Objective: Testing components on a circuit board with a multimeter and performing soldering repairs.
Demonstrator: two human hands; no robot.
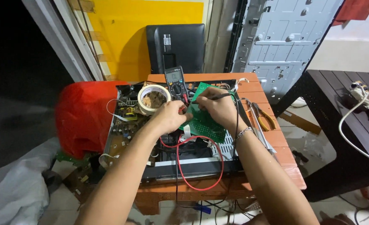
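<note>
Matt green circuit board (203, 123), fibreglass-like

Two hands, the left hand (170, 116) and the right hand (217, 106), work over one green circuit board (203, 123). One multimeter (176, 82) stands at the far edge of the orange table (288, 160), with one roll of tape (153, 99) just beside it and one pair of pliers (264, 116) near the right edge. One red wire (201, 164) and one black wire (237, 125) run toward the near edge, and one bracelet (243, 132) sits on the right wrist.
</note>
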